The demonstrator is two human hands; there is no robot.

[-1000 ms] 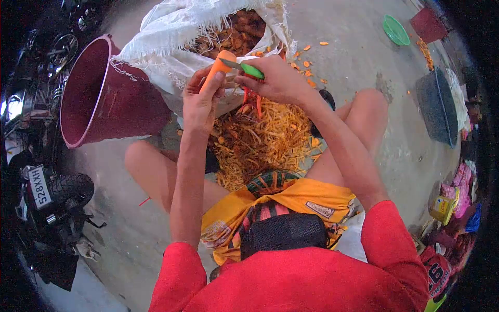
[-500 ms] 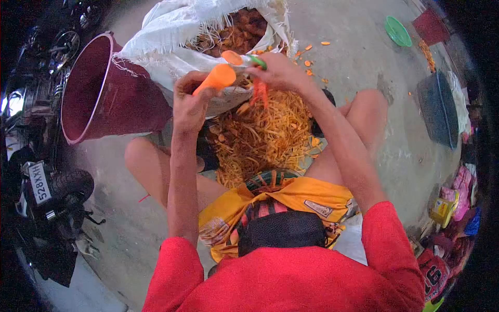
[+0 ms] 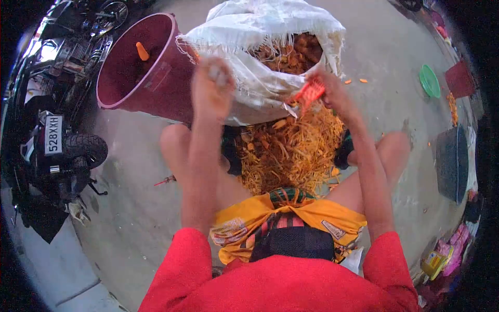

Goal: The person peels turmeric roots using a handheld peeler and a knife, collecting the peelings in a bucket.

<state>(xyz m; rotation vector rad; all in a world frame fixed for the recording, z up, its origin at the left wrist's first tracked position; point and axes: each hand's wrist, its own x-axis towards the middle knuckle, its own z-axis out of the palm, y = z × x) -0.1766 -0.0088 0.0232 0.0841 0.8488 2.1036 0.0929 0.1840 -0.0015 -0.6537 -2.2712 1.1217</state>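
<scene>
An orange peeled carrot [image 3: 142,51] shows inside the mouth of the maroon bucket [image 3: 161,86], apart from my hands. My left hand [image 3: 213,86] is raised beside the bucket's right side, its fingers smeared by motion. My right hand [image 3: 332,93] is closed on a red peeler [image 3: 312,92], in front of the white sack [image 3: 249,88]. A pale blade [image 3: 290,109] points down just below the peeler. Beneath the hands, between my legs, lies a heap of orange peelings [image 3: 291,151]. The sack's open mouth shows brownish-orange roots [image 3: 299,57].
Parked motorcycles stand on the left, one with a rear tire [image 3: 86,148] near my knee. A green basin [image 3: 429,81], a red container [image 3: 461,79] and a dark tub [image 3: 451,164] are on the right. Carrot bits [image 3: 363,80] lie on the concrete floor beside the sack.
The carrot has left my left hand and now shows in the bucket. The right hand has moved right and slightly down with the peeler. The whole view has shifted.
</scene>
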